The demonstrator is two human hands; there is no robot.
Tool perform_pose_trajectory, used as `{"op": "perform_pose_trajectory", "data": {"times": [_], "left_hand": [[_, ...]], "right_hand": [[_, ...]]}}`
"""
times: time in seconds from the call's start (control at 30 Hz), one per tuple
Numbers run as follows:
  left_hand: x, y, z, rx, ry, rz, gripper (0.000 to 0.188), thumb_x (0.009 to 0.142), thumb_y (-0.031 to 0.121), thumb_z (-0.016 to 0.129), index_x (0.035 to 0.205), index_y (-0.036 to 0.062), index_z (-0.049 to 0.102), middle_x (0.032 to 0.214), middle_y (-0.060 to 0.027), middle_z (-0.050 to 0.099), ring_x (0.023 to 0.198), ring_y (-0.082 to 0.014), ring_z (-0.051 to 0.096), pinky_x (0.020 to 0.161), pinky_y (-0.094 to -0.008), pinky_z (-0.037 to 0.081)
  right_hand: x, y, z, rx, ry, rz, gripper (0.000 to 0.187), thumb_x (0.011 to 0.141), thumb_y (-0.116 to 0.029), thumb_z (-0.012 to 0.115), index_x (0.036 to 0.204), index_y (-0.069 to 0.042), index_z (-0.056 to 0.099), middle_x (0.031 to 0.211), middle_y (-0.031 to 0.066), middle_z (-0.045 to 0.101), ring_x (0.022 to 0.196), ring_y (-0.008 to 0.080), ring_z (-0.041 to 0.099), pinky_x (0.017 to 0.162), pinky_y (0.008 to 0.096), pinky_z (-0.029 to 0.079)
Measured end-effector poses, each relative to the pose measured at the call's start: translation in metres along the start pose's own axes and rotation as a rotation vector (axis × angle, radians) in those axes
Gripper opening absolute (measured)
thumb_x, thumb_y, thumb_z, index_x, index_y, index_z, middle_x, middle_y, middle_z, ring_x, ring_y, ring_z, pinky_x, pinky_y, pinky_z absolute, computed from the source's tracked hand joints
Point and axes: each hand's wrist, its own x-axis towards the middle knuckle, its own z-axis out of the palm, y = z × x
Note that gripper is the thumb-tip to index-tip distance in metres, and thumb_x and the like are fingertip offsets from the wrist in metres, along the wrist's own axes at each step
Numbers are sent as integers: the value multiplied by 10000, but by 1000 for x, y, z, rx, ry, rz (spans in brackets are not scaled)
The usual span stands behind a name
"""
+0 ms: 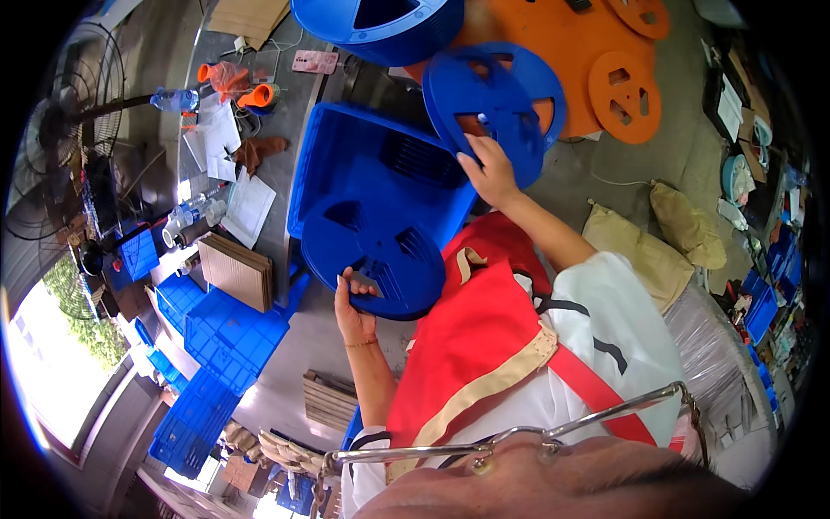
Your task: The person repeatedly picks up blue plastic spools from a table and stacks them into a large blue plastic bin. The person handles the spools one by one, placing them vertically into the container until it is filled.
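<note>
1. Head view, and straight to the lower blue disc (380, 238): slotted, overlapping the near end of the blue crate (333, 164), with the left hand (355, 313) clamped on its near rim.
2. Up to the right, the upper blue disc (512, 130) lay over another blue wheel (555, 91); the right hand (494, 173) touched its near side, fingers loosely spread. A firm grip? I couldn't tell. The hands were well apart.
3. Progress, then! A blue stack (411, 35) stood beyond the crate, while orange discs (629, 93) sat on or beside the orange surface (571, 52). My call: partway through, with both handled pieces not yet settled; how many remained was anyone's guess.
4. Out on the grey worktop (294, 134) lay a phone (315, 61) and papers (251, 208).
5. And the blind spots: the left fingertips were partly masked by the disc, which also covered some of the crate's interior. The blue stack ran off the top edge, and whether each handled piece was single or doubled was hard to make out.
</note>
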Motion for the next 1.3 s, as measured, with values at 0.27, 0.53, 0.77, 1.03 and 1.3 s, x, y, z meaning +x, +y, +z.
{"op": "perform_pose_trajectory", "data": {"times": [0.27, 0.53, 0.77, 1.03, 1.3], "left_hand": [[23, 1, 30, 89, -3, -62, 314, 910, 347, 489, 1028, 67, 568, 996, -71, 620, 947, -189, 594, 713, -287, 499], [24, -9, 40, 103, -46, 3, 243, 883, 308, 558, 935, 71, 581, 860, -16, 555, 731, -135, 526, 677, -254, 464], [20, -11, 19, 127, 39, 156, 291, 871, 259, 583, 1078, 65, 517, 902, -24, 563, 764, -143, 533, 705, -261, 467], [-7, -12, -8, 68, 157, 42, 265, 768, 68, 586, 1015, -1, 521, 942, -103, 557, 879, -203, 564, 838, -334, 461], [-16, -15, -14, -6, 169, 88, 190, 833, 121, 533, 1001, 35, 510, 803, -41, 528, 784, -170, 533, 782, -339, 466]], "right_hand": [[-15, 1, -73, 1265, 248, 799, 419, 945, -411, 330, 967, -32, 508, 597, 66, 485, 517, 148, 470, 513, 296, 414], [-40, 12, -39, 1604, 16, 1028, 259, 896, -244, 338, 970, -59, 504, 582, 42, 448, 487, 151, 425, 500, 294, 381], [-33, 14, -8, 1646, -147, 1076, 257, 898, -249, 355, 949, -49, 509, 586, 50, 462, 488, 150, 435, 502, 300, 380], [-16, 53, 65, 457, -576, 950, 279, 882, -271, 463, 1004, -39, 561, 713, 42, 567, 582, 151, 531, 581, 288, 452], [20, 129, 119, -507, -273, 472, 508, 773, -292, 636, 1179, -30, 480, 1194, 182, 480, 1164, 323, 420, 950, 399, 354]]}}
